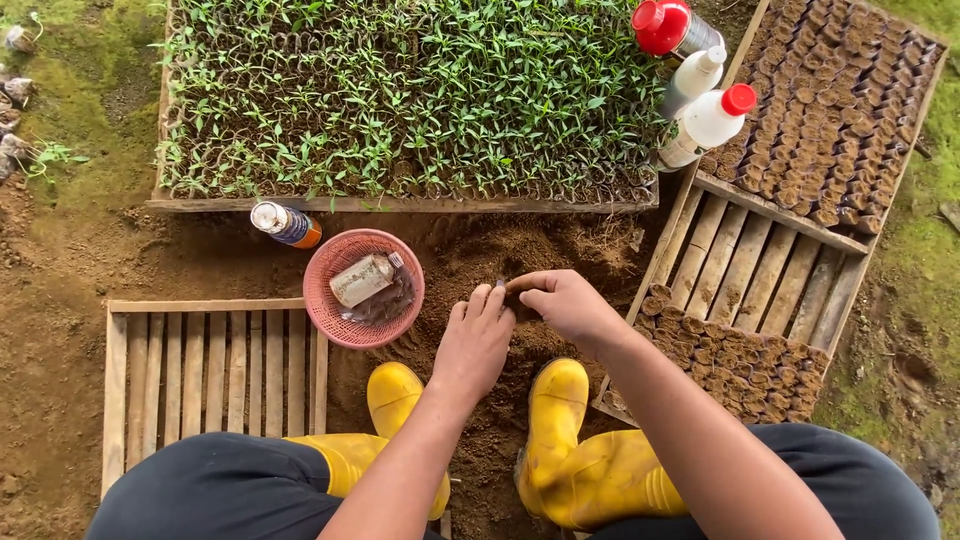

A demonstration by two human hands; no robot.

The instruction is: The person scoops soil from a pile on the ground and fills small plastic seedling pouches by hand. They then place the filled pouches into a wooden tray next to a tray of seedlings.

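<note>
My left hand (474, 340) and my right hand (562, 302) meet over a patch of loose brown soil (500, 250) between my yellow boots (560, 440). The fingertips of both hands pinch a small dark object (503, 288), too small to identify. A pink plastic basket (330, 310) with a small bottle and a packet in it sits just left of my left hand.
A wooden tray of green seedlings (400, 100) lies ahead. A wooden tray (770, 270) on the right is partly filled with small soil pots. An empty slatted tray (200, 370) is on the left. Several bottles (700, 120) and a can (285, 224) lie nearby.
</note>
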